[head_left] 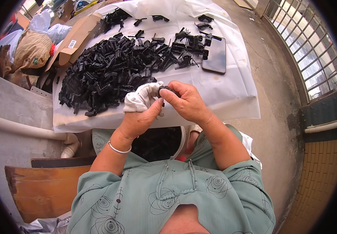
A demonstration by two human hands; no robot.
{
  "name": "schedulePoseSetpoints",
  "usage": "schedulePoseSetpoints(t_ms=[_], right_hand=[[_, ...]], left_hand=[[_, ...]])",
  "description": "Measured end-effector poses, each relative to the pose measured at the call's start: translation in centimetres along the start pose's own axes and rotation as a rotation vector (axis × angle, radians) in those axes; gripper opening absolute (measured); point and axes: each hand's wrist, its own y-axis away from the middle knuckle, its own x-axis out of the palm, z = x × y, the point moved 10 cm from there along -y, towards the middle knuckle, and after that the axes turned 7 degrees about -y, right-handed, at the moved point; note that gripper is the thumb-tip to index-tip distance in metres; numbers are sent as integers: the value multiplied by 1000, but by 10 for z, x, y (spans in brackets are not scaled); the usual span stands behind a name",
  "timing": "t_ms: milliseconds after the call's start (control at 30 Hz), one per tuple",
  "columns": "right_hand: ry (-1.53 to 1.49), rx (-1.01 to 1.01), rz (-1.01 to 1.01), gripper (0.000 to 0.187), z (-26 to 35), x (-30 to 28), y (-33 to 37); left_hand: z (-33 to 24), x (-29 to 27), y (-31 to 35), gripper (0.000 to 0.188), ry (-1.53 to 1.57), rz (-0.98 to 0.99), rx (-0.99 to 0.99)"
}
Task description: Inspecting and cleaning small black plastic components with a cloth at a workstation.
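Both my hands meet over the near edge of the covered table, closed around a small black plastic part (170, 91). My right hand (188, 102) pinches it between thumb and fingers. My left hand (140, 117) has white cloth (139, 97), like a partly worn glove, over its fingers, while its thumb is bare and presses close to the part. Fingers hide most of the part's shape. Just beyond my hands a large heap of similar black plastic parts (98, 72) spreads over the table, thinning out toward the right.
White sheeting (234, 93) covers the table. A phone (214, 58) lies at its right, and a cardboard box flap (76, 39) leans at the left. Below, between my legs, sits a round tub (183, 142) with dark contents. A barred window (309, 43) is at far right.
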Motion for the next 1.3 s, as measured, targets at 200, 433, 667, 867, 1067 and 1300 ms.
schedulePoseSetpoints(t_ms=[200,433,667,867,1067,1300], right_hand=[[275,-192,3,23,14,4,5],[192,-61,-63,22,-5,8,4],[285,26,63,13,-1,3,2],[246,-102,95,11,9,2,3],[335,-417,63,10,28,4,7],[-21,-14,68,10,-1,6,1]], left_hand=[[-6,-3,1,30,-228,-113,-3],[-23,-4,4,30,-483,-196,249],[11,-24,-5,28,223,-143,-11],[15,-22,-5,26,420,-82,-140],[4,-25,-6,33,-43,-72,-86],[-3,0,2,35,33,123,-130]])
